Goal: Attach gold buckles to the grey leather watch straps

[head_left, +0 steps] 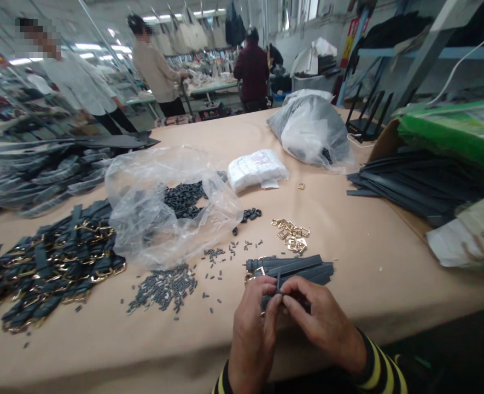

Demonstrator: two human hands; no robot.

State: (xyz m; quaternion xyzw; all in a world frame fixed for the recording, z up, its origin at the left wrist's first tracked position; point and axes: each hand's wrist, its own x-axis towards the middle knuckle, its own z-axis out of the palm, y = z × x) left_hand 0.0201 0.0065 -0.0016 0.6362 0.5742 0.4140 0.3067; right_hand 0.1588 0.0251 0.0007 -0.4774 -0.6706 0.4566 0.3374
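Two hands are meeting near the front edge of the tan-covered table (389,290), left hand (252,323) and right hand (327,323) basically fingertip to fingertip. Both are pinching a small dark strip (279,280) between thumb and fingers, but the grip covers most of it, so I can't tell its full shape. Just beyond the fingers there's a bundle of dark straps (303,266), with gold buckles at its left end. Past that sits a loose pile of gold rectangular buckles (293,234), plus one lone gold buckle (301,186) farther toward the back edge.

Left of the hands is a heap of tiny dark tube-like pieces (163,287), a few scattered around it. Behind those, an open clear plastic bag (133,227) has dark loops (184,198) in it, some spilling out on its right. A big pile of buckled straps (61,265) takes up the left side. White packet (256,171) and a stuffed plastic bag (313,128) are toward the back, and a cardboard box (409,221) of dark strips (414,183) sits by the right edge.
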